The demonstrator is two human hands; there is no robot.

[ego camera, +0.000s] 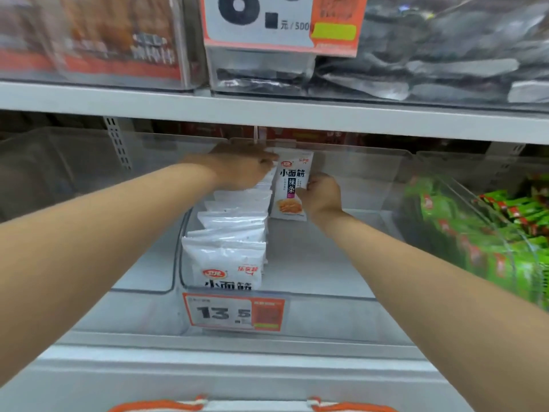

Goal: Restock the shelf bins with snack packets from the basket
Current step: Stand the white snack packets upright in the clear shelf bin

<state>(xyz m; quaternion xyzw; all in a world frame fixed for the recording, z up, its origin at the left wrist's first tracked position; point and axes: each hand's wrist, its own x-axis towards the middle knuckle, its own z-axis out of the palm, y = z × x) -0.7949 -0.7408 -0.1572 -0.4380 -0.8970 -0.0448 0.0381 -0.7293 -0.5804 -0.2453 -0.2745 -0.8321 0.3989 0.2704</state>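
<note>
A clear plastic shelf bin (326,292) holds a row of white snack packets (231,230) standing upright along its left side. My left hand (240,168) rests on top of the rear packets in that row, fingers laid over them. My right hand (322,194) pinches the lower right edge of one white packet (292,182), held upright at the back of the bin beside the row. The basket (252,407) shows only as an orange rim and handles at the bottom edge.
A clear bin of green packets (475,233) stands to the right, and another clear bin (74,173) to the left. An orange price tag (234,312) hangs on the bin front. The upper shelf edge (267,114) runs just above my hands.
</note>
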